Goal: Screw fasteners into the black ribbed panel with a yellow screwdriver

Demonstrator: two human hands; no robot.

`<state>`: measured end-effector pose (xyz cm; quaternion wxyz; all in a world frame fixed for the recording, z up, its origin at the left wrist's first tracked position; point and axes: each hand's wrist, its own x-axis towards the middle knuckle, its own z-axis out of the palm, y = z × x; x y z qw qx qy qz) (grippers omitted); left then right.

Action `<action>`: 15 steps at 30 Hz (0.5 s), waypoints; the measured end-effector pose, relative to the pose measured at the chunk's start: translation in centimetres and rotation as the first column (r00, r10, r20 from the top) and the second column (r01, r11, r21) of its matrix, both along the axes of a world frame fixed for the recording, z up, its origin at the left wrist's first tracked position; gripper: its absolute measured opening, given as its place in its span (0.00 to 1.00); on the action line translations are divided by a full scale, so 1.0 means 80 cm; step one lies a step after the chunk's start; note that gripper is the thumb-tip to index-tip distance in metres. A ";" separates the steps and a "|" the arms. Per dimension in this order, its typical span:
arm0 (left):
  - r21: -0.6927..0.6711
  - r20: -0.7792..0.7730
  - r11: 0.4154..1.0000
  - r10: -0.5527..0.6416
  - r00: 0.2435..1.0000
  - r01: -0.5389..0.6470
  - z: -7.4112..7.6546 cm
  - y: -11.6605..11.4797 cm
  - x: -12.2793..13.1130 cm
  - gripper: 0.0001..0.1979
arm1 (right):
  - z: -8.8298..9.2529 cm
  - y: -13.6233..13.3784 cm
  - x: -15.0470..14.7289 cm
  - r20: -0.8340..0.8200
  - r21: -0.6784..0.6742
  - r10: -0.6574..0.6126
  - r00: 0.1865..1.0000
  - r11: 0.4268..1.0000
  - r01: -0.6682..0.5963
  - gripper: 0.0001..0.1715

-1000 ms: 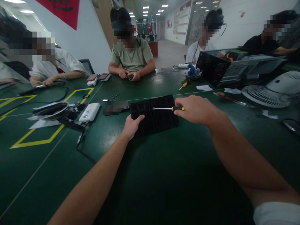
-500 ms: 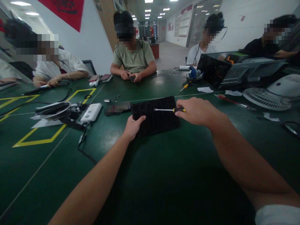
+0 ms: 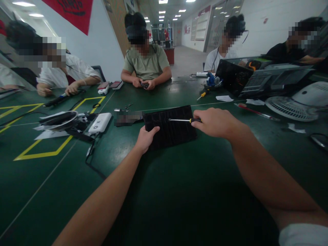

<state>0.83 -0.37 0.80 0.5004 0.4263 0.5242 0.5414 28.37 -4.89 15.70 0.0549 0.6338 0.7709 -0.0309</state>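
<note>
Green table [image 3: 179, 198]: yellow tape outline [image 3: 38, 154] running along the left edge, with a white power bank [image 3: 99, 123] lying just beside it, next to tangled black cables [image 3: 77, 134]. White fan grille [image 3: 290, 108] resting at the right edge, a red pen [image 3: 252, 110] lying near it. Open black laptop [image 3: 232, 79] and small yellow-handled screwdriver [image 3: 201, 95] sitting toward the far right corner. Person in olive shirt [image 3: 146, 63] sitting at the far edge, handling a small dark object.

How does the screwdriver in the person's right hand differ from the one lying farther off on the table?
The held screwdriver is gripped by the right hand; the far screwdriver lies loose on the green table. The held screwdriver's shaft runs level, tip over the black panel; the far screwdriver lies slanted on bare tabletop. Both have a thin metal shaft and yellow on the handle.
</note>
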 end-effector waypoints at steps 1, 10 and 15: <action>-0.002 -0.002 1.000 0.004 1.000 -0.004 0.000 0.000 0.000 0.19 | 0.001 0.000 0.000 0.002 -0.004 -0.002 1.000 1.000 0.002 0.24; -0.011 0.009 1.000 0.022 1.000 -0.022 0.000 0.001 0.002 0.20 | -0.003 0.003 0.001 0.001 -0.014 -0.010 1.000 1.000 0.011 0.31; -0.012 0.016 1.000 0.009 1.000 -0.009 0.003 -0.002 0.002 0.19 | -0.001 0.001 -0.001 -0.014 -0.026 -0.022 1.000 0.999 0.022 0.27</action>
